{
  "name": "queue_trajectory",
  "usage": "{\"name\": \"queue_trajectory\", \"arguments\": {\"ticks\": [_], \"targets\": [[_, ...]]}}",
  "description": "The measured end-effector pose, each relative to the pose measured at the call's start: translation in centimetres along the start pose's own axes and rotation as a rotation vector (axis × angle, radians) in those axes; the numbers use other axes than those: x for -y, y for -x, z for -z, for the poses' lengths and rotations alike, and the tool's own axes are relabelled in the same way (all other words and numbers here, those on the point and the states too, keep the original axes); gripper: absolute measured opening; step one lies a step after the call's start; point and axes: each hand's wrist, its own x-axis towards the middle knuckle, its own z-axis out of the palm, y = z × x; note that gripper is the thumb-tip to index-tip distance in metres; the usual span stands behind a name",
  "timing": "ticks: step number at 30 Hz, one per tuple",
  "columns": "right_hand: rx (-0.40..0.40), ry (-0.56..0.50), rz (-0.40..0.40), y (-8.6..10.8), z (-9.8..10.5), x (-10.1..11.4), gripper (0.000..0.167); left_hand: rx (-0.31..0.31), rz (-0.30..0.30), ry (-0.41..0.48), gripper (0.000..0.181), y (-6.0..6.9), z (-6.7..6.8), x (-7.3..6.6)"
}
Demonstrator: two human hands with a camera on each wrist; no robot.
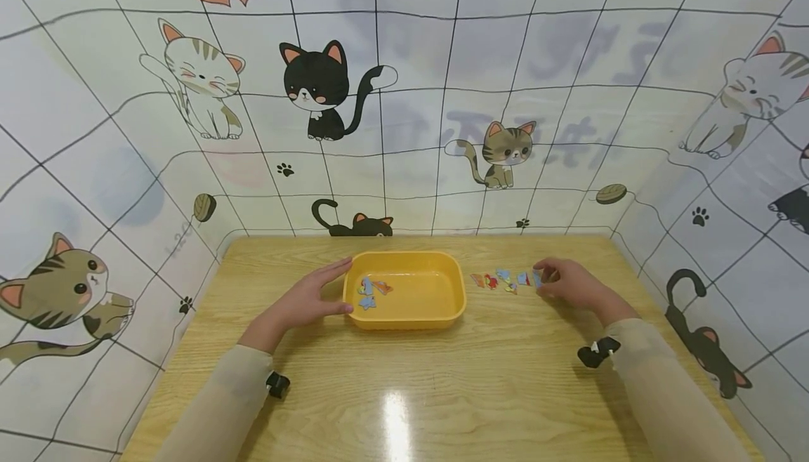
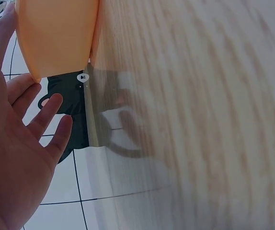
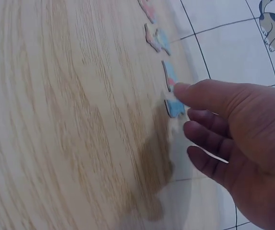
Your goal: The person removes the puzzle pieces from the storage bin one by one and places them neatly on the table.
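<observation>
A yellow plastic tray [image 1: 404,326] stands on the table with a few small coloured puzzle pieces [image 1: 367,302] at its left end. My left hand [image 1: 316,295] rests against the tray's left end, thumb and fingers spread along the rim. Right of the tray, several puzzle pieces [image 1: 490,281] lie in a row. My right hand [image 1: 571,284] is at the right end of that row. In the right wrist view its thumb and loosely bent fingers are close to a light blue puzzle piece [image 3: 175,108]. The index finger is mostly hidden there.
The wooden table [image 1: 442,392] carries the tray and pieces. White walls [image 1: 417,125] printed with cartoon cats and grid lines enclose its back and sides. A bright light reflection falls on the table's front middle.
</observation>
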Motion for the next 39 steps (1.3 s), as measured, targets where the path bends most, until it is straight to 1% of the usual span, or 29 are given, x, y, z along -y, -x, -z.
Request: {"name": "queue_trajectory", "arguments": {"ticks": [3,6,13,18,21,24,30,35,39], "targets": [[-0.042,0.021,0.027,0.0,-0.2,1.3,0.045,0.001,0.004,-0.002,0.099,-0.1,0.0,0.1],[-0.067,0.029,0.053,-0.1,-0.5,3.1,0.042,-0.001,0.003,-0.004,0.099,-0.1,0.0,0.2],[-0.088,0.047,0.221,-1.1,-1.3,7.7,0.039,0.001,-0.017,0.003,0.099,0.0,0.1,0.0],[-0.08,0.047,0.308,-2.1,-2.2,11.1,0.039,0.0,-0.015,-0.001,0.1,-0.1,0.1,0.2],[-0.066,0.048,0.351,-2.6,-2.9,13.0,0.04,0.006,-0.005,-0.003,0.102,-0.1,0.1,0.3],[-0.043,0.058,0.374,-3.2,-3.8,14.9,0.042,0.008,-0.001,0.0,0.103,-0.1,0.1,0.3],[0.031,0.113,0.441,-4.4,-5.7,18.3,0.043,0.002,-0.012,0.002,0.099,-0.1,0.1,0.1],[0.084,0.171,0.487,-5.6,-7.3,20.4,0.045,-0.003,-0.017,0.005,0.098,-0.1,0.1,0.0],[0.132,0.221,0.511,-6.4,-8.2,21.9,0.045,0.001,-0.01,0.013,0.099,0.0,0.1,0.0]]}}
